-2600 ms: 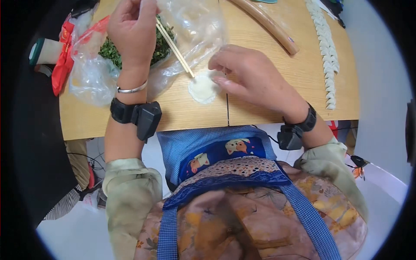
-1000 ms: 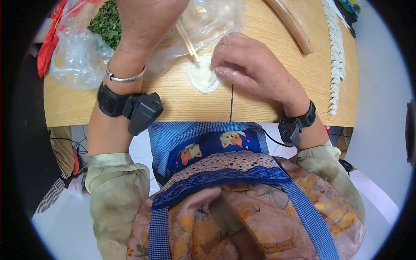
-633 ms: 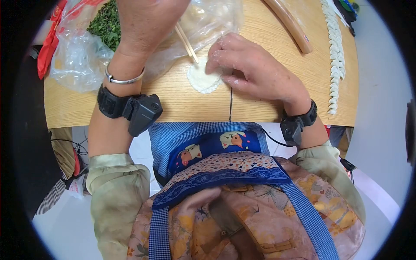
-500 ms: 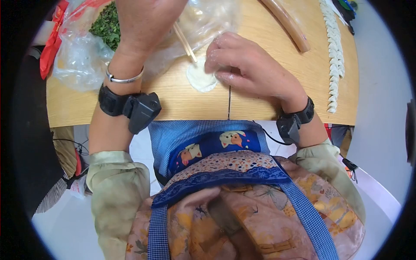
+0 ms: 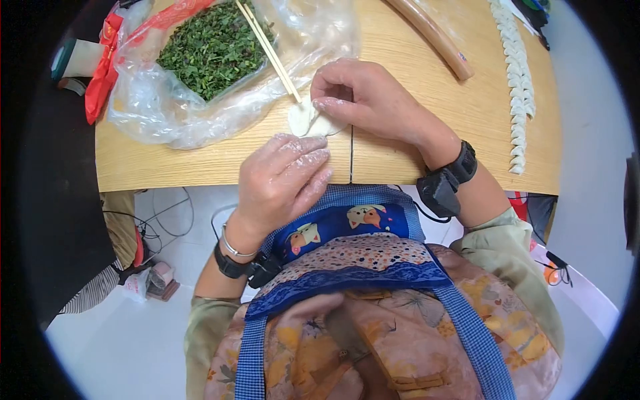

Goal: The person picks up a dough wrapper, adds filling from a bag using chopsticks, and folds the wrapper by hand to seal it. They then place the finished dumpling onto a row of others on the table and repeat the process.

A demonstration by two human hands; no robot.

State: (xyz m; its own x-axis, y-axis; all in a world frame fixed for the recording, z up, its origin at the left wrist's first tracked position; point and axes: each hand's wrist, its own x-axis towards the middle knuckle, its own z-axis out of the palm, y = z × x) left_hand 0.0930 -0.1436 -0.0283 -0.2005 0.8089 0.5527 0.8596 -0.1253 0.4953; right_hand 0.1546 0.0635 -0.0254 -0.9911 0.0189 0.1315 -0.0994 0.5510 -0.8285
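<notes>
Along the near edge of the wooden table (image 5: pixel 160 170), left to right: a strip of pale wood below a plastic bag (image 5: pixel 157 113); then the left hand (image 5: pixel 285 177), extended over the edge, fingers close together, tips at the near side of a partly folded dough round (image 5: pixel 300 120) on the wood, with no way to tell whether gripping it; then the right hand (image 5: pixel 367 97), narrowed, thumb and forefinger pinched on the same dough; then a wide stretch of wood out to a row of folded dough pieces (image 5: pixel 517 80) just inside the right edge. Farther back, a slanting rolling pin (image 5: pixel 433 41).

Among containers, from the left: red plastic (image 5: pixel 100 90); next, the bag, spread open around chopped greens (image 5: pixel 210 50); chopsticks (image 5: pixel 272 55) slanting across, tips just beside the dough.
</notes>
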